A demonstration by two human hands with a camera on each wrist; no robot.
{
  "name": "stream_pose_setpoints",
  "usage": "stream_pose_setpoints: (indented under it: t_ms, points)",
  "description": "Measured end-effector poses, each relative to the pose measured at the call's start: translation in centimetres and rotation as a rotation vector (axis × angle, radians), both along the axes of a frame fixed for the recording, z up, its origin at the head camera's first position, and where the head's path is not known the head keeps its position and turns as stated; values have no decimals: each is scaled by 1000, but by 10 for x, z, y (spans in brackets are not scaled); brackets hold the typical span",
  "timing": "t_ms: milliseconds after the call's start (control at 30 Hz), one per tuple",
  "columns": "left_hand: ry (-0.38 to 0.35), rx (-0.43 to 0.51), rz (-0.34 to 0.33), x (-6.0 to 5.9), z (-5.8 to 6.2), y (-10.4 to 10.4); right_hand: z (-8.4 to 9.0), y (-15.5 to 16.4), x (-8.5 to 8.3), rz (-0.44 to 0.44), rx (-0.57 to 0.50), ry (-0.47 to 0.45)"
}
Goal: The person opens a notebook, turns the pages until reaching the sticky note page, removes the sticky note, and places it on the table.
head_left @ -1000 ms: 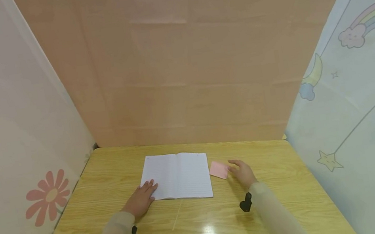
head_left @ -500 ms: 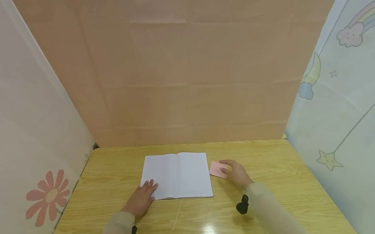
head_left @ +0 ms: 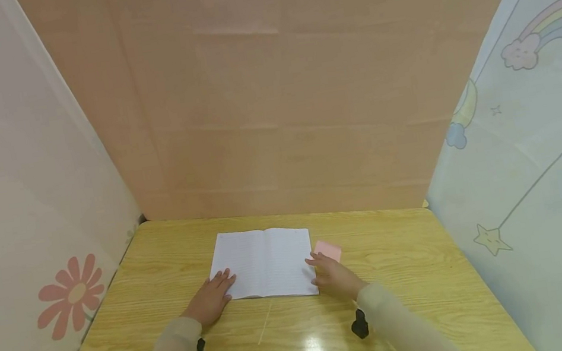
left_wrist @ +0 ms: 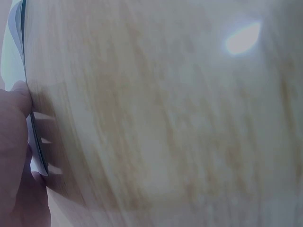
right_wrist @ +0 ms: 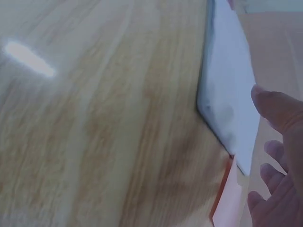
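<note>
An open lined notebook [head_left: 270, 255] lies flat on the wooden table. My left hand [head_left: 210, 300] rests on the lower left of its left page with the fingers straight. Over the right edge of the notebook hovers my right hand [head_left: 337, 277], fingers spread and loosely bent, holding nothing. A pink sticky note pad [head_left: 331, 248] lies on the table beside that edge, partly covered by the right hand in the head view. In the right wrist view the pad [right_wrist: 228, 201] sits right at the notebook's [right_wrist: 227, 71] corner, with the thumb and fingertips above the page.
The yellow wooden table [head_left: 408, 277] meets a plain tan wall covering [head_left: 272, 111] at the back. Side walls stand close on both sides, the left one with a flower print [head_left: 76, 294]. A bright light reflection shows near the table's front.
My right hand has moved left, from beside the sticky note pad, across it, to the notebook's right edge. The pad stays beside the notebook. My left hand has not moved.
</note>
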State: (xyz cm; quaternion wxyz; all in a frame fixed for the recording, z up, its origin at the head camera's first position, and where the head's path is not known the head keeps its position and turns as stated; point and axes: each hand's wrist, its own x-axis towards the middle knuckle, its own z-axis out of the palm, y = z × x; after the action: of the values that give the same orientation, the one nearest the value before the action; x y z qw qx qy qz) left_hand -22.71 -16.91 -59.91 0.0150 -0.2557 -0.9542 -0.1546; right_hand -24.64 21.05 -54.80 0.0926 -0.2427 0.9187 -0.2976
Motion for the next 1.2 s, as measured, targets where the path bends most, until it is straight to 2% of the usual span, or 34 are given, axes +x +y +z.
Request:
stream_pose_setpoints:
  t_ms: [333,500,633,733,867,1000,1200]
  points:
    - [-19,-8,2,-2,-3,1,-13,6,9,131,253,142]
    - [-27,-7,1,-3,-2,2,-19,8,13,183,327,195]
    - [-115,43,21,-3,4,1,-22,8,14,186,326,190]
    - [-219,148,55,-5,11,0,-23,7,15,184,311,171]
    - [-355,356,143,-11,25,-5,-22,5,15,180,291,138]
    - [-510,632,267,-17,39,-12,-21,5,16,167,291,112]
    - [-757,1054,389,-14,49,-27,-19,4,17,168,257,85]
